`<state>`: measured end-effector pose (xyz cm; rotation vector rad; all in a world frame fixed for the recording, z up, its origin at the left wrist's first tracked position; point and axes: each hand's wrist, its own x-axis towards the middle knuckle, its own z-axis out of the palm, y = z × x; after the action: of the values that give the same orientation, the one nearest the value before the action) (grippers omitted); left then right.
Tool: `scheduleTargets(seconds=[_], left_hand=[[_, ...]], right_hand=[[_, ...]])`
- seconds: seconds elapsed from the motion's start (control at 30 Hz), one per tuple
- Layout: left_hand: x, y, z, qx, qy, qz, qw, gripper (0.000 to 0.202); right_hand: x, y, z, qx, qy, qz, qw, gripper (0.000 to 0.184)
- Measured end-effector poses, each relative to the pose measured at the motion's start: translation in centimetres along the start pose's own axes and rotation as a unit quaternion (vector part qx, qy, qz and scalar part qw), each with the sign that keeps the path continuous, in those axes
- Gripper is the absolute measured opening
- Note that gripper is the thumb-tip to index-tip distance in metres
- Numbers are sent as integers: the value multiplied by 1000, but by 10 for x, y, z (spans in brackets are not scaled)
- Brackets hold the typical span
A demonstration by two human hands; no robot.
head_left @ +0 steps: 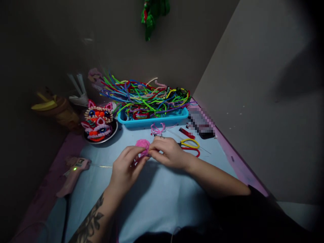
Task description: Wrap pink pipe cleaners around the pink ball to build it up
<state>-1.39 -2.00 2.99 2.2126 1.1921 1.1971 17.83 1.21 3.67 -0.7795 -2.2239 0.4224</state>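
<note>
I'm gripping a round, fuzzy pink piece (142, 144) mid-frame in the fingers of the left hand (128, 166) and right hand (169, 152). Yellow-and-red-handled scissors (188, 146) are lying right of centre.

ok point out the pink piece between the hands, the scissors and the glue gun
Pink piece (142, 144): head view, on its upper part.
Scissors (189, 146): head view, on the yellow handle.
Glue gun (73, 176): head view, on the upper grip.

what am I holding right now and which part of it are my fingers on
A fuzzy pink piece, held by your left hand and right hand around its near right edge; the exact grip is partly hidden.
</note>
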Motion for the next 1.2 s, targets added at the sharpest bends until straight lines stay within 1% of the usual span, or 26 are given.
scheduleTargets(seconds=[0.07,0.1,0.13,0.2,0.23,0.3,0.37,0.4,0.43,0.47,0.53,0.57,0.6,0.63,0.67,0.7,0.73,0.77,0.8,0.87,0.9,0.93,1.0,1.07,1.13,1.2], left_hand=[[-1,-2,1,50,14,58,997,21],[-1,-3,2,65,21,76,995,22],[-1,-4,3,73,26,87,993,21],[-1,-5,4,72,31,89,993,19],[0,-4,4,62,27,79,995,18],[1,-2,4,26,14,32,999,15],[3,1,2,-30,-9,-50,998,12],[4,2,1,-68,-25,-100,992,13],[6,3,0,-115,-48,-156,980,15],[7,3,0,-174,-74,-213,958,19],[9,3,-2,-296,-123,-313,894,25],[9,2,-2,-345,-142,-350,859,28],[9,1,-2,-379,-156,-375,831,30],[9,0,-2,-400,-165,-391,813,31],[9,-1,-2,-407,-168,-395,806,31],[10,-1,-3,-403,-167,-390,811,30],[10,-2,-3,-388,-162,-374,827,29],[10,-2,-4,-361,-155,-348,851,27],[10,-2,-4,-322,-142,-313,882,24],[10,-1,-5,-221,-100,-218,945,18],[9,-1,-6,-168,-73,-166,969,14],[9,-2,-6,-119,-49,-113,985,12],[6,-3,-4,-37,-11,-22,999,9],[3,-5,-2,23,9,33,999,10],[1,-5,-1,49,17,55,997,12],[2,-2,0,36,14,42,998,10]], right_hand=[[0,0,0,-1,-3,-1,1000,15],[0,-1,0,-3,-4,-2,1000,15],[0,-1,0,-8,-6,-4,1000,14],[0,-1,0,-31,-13,-13,999,14],[0,0,0,-49,-15,-18,999,15],[0,1,-1,-92,-16,-39,995,16],[-1,2,-1,-131,-12,-76,988,16],[-1,3,-1,-147,-7,-101,984,16],[-2,3,-1,-159,-1,-125,979,16],[-2,3,-1,-168,6,-146,975,17],[-2,3,-2,-173,19,-173,969,19],[-2,2,-2,-167,23,-178,970,19],[-1,2,-2,-156,26,-178,971,18],[-1,2,-2,-140,25,-172,975,17],[0,1,-3,-120,24,-161,979,16],[0,1,-3,-96,22,-144,985,16],[1,1,-3,-70,17,-122,990,15],[1,2,-2,-42,12,-97,994,14],[2,2,-2,-15,7,-69,998,14],[3,1,-2,33,-3,-16,999,14],[3,1,-1,51,-8,6,999,15],[3,0,-1,65,-11,24,998,15],[4,-1,-1,84,-18,49,995,15],[3,-2,-1,96,-22,66,993,15],[3,-2,0,99,-19,69,992,14],[3,-2,0,90,-13,58,994,14]])
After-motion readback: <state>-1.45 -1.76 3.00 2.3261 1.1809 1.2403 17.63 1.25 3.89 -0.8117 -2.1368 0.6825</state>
